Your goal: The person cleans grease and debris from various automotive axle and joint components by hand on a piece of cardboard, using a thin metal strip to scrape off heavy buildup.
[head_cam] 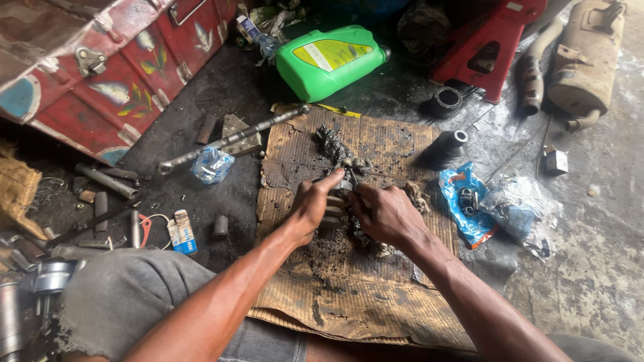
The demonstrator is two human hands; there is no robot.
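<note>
My left hand (312, 204) and my right hand (386, 213) meet over a sheet of dirty brown cardboard (335, 295) on the floor. Between them lies a greasy, dirt-caked metal part (333, 213); both hands grip it, the left thumb stretched forward over its top. Its shape is mostly hidden by my fingers. Clumps of black grime (332, 144) lie on the cardboard just beyond my hands.
A green plastic jug (329, 60) lies at the back, a long metal bar (228, 139) left of it. A red painted metal trunk (100, 74) stands at far left. Blue plastic bags (469, 201), a black rubber sleeve (443, 149), a red stand (490, 47) and an exhaust muffler (583, 60) lie right.
</note>
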